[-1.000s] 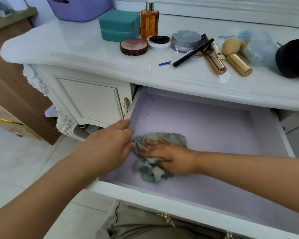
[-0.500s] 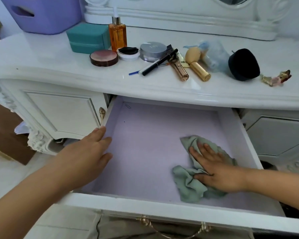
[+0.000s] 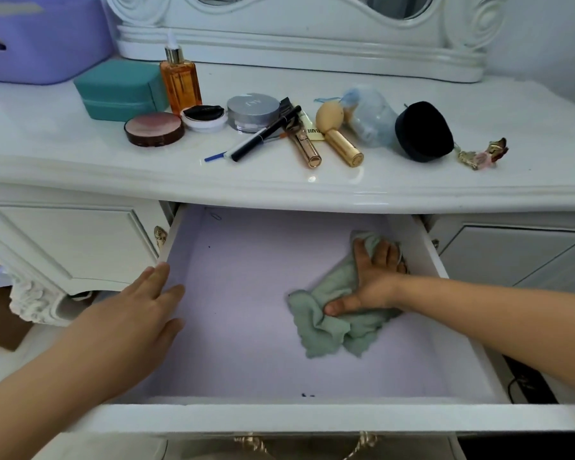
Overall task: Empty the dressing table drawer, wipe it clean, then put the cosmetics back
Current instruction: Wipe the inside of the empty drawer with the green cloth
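Right of centre in the frame, the green cloth [image 3: 332, 313] lies crumpled in the open drawer [image 3: 246, 327], its length running lower left to upper right. The right hand [image 3: 372, 280] presses it, fingers spread. The left hand [image 3: 136, 317], grip relaxed, rests on the drawer's left wall.

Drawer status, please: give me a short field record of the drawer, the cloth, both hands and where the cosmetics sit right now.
drawer: open drawer, lilac liner, no cosmetics inside; small dark specks near the front
cloth: green cloth crumpled on the liner, toward the right wall
right hand: right hand presses the cloth, fingers at the right wall
left hand: left hand rests on the drawer's left edge, fingers straight
cosmetics: on the tabletop, among them amber bottle, round compact, gold tube
stage: wiping; nothing put back yet
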Demonstrator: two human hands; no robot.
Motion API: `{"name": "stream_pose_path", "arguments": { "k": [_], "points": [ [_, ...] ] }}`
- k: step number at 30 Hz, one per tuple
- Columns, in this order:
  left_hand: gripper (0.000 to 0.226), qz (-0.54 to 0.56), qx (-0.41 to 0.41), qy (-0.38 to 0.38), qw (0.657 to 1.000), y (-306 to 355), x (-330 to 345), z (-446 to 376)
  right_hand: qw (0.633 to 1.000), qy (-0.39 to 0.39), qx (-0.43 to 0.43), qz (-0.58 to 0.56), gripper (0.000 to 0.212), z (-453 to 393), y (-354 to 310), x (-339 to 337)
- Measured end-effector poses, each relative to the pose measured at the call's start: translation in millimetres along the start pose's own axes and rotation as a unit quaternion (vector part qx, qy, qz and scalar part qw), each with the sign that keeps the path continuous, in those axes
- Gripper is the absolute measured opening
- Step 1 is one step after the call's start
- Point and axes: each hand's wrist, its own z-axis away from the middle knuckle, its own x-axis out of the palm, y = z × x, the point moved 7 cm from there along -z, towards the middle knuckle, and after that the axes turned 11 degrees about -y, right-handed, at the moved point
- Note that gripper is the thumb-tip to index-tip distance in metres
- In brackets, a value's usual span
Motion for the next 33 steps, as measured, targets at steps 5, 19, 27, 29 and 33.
{"name": "stream_pose_path", "arguments": {
  "k": [5,19,27,29,33],
  "points": [
    [0.038,0.001,0.020,0.033,0.999,-2,1,2,1.000,-0.007,-0.022,-0.005,0.140,-2,3,0],
    [0.039,-0.015,-0.076,0.025,0.997,-8,-37,-21,0.992,0.055,-0.005,-0.114,0.122,2,-3,2],
    [0.049,-0.083,-0.012,0.033,0.996,7,-11,-13,0.987,0.125,0.047,-0.091,0.098,-19,-3,-3],
    [0.051,-0.087,-0.004,0.052,0.995,9,-11,-12,0.985,0.137,0.054,-0.088,0.099,-24,-4,-10],
    [0.047,-0.087,0.004,0.070,0.994,8,-13,-10,0.986,0.149,0.043,-0.061,0.096,-30,-5,-19]
  ]
}}
